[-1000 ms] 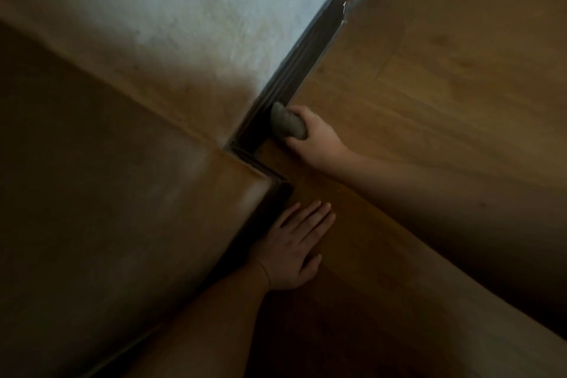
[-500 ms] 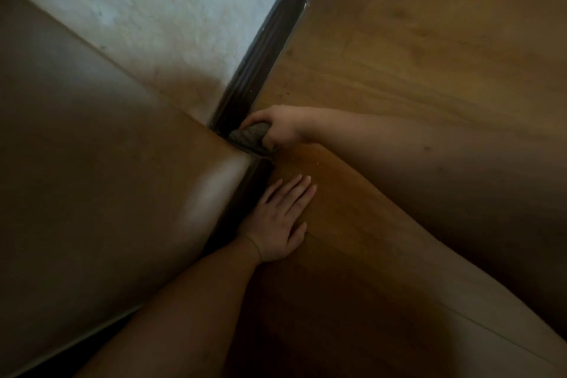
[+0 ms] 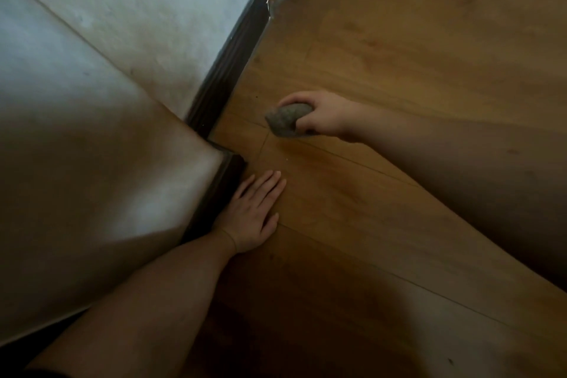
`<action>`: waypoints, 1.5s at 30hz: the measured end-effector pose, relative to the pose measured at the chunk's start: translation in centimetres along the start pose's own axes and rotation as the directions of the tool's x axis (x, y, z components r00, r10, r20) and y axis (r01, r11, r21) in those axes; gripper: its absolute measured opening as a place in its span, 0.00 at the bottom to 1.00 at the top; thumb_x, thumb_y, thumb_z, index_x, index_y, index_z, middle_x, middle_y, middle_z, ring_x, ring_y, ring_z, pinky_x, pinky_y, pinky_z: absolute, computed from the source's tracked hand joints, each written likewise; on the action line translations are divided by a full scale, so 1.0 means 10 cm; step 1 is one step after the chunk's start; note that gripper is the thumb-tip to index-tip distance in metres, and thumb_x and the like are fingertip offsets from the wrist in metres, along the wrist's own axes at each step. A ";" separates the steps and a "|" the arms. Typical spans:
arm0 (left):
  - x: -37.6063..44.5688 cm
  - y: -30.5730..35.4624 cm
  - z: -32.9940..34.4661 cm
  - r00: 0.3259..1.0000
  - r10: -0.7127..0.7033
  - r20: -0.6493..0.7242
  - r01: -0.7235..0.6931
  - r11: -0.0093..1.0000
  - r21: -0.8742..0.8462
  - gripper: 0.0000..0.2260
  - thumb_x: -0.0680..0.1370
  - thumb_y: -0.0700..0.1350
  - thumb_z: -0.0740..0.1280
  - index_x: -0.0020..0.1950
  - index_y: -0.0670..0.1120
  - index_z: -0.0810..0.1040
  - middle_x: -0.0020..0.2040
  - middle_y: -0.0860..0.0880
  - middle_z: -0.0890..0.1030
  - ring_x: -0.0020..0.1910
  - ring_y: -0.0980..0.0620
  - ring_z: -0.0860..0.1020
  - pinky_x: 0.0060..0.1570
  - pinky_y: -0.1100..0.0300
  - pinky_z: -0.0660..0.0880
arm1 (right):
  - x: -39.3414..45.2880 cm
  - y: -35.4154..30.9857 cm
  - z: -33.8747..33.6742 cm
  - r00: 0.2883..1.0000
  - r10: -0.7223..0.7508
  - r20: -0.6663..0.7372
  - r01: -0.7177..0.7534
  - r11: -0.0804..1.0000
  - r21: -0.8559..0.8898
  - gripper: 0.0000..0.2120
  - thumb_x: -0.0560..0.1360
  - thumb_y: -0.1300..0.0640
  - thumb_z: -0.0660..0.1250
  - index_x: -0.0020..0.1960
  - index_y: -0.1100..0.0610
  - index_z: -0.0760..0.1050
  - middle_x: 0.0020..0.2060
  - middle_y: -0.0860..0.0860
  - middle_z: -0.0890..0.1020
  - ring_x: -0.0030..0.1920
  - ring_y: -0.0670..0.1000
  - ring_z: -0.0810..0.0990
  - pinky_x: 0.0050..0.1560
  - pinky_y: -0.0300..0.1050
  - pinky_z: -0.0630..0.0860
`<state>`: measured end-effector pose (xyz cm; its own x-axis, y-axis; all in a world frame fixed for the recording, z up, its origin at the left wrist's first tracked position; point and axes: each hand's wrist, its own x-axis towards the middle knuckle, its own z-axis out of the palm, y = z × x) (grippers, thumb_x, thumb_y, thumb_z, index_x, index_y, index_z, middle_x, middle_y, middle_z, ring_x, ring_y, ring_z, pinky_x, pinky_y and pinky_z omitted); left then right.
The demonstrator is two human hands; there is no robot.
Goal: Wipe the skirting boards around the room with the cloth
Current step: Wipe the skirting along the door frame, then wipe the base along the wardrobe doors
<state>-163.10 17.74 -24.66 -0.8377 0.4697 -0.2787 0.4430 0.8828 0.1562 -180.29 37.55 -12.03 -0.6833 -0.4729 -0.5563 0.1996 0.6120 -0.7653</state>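
Resting flat on the wooden floor (image 3: pixel 383 55), the left hand (image 3: pixel 253 213) lies palm down, fingers straight and together, just beside the dark skirting board (image 3: pixel 228 61) at the wall's outer corner. Its forearm runs off the lower edge. Farther out, the right hand (image 3: pixel 319 113) hangs above the floor, fingers curled round the grey cloth (image 3: pixel 285 120), which is bunched into a wad. The palm is hidden. The cloth protrudes past the fingertips toward the skirting board, near it but apart.

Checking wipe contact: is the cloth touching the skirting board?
Apart. The head view shows bare floor between the cloth and the skirting board.
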 end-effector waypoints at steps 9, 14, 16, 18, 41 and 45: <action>0.00 0.04 -0.01 0.995 -0.075 0.062 0.074 0.997 0.010 0.30 0.82 0.61 0.39 0.82 0.49 0.47 0.82 0.49 0.49 0.80 0.54 0.44 0.78 0.53 0.43 | -0.91 0.56 0.05 0.968 0.212 -0.138 -0.037 0.657 0.753 0.23 0.73 0.73 0.61 0.59 0.51 0.77 0.57 0.56 0.78 0.55 0.56 0.77 0.49 0.43 0.77; -0.11 0.43 -0.52 0.938 -0.136 0.319 0.144 0.990 -0.002 0.31 0.83 0.62 0.42 0.81 0.50 0.36 0.80 0.52 0.34 0.79 0.53 0.36 0.78 0.52 0.42 | -1.71 0.68 0.25 0.892 0.410 -0.190 0.017 0.389 0.921 0.14 0.76 0.69 0.62 0.58 0.58 0.76 0.52 0.56 0.80 0.49 0.52 0.81 0.46 0.42 0.79; -0.34 0.77 -0.71 0.940 -0.159 0.301 0.198 0.975 -0.104 0.30 0.84 0.61 0.45 0.81 0.52 0.39 0.81 0.51 0.38 0.80 0.51 0.40 0.78 0.51 0.47 | -2.04 0.65 0.34 0.852 0.484 -0.199 0.040 0.319 0.947 0.13 0.77 0.68 0.63 0.60 0.60 0.75 0.52 0.56 0.81 0.48 0.52 0.81 0.47 0.42 0.80; -0.59 1.10 -0.94 0.910 -0.215 0.355 0.301 0.930 -0.209 0.29 0.84 0.59 0.49 0.82 0.51 0.43 0.82 0.48 0.46 0.81 0.48 0.48 0.77 0.50 0.54 | -2.37 0.58 0.42 0.825 0.535 -0.182 0.050 0.252 0.966 0.14 0.77 0.66 0.64 0.62 0.60 0.73 0.55 0.57 0.80 0.51 0.53 0.81 0.53 0.44 0.79; -2.29 2.50 -5.78 0.852 -0.398 0.341 0.493 0.390 -0.778 0.08 0.82 0.51 0.61 0.49 0.52 0.78 0.40 0.52 0.82 0.37 0.57 0.81 0.41 0.64 0.75 | -5.79 -2.59 -0.55 0.776 0.424 -0.467 0.051 0.695 0.717 0.20 0.73 0.55 0.75 0.60 0.44 0.73 0.54 0.45 0.81 0.53 0.44 0.82 0.53 0.49 0.82; -2.36 2.88 -6.78 0.886 -0.361 0.290 0.416 0.346 -0.841 0.12 0.78 0.61 0.59 0.60 0.64 0.73 0.55 0.61 0.80 0.51 0.61 0.80 0.53 0.63 0.76 | -6.24 -3.16 -0.90 0.819 0.217 -0.531 0.135 0.827 0.546 0.22 0.72 0.52 0.75 0.63 0.43 0.73 0.56 0.42 0.78 0.56 0.43 0.79 0.55 0.51 0.81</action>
<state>-152.26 31.61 50.69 -0.8098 0.0996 -0.5782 -0.4640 0.4945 0.7350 -150.29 53.45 49.83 -0.8895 0.0822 -0.4496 0.4560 0.0956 -0.8848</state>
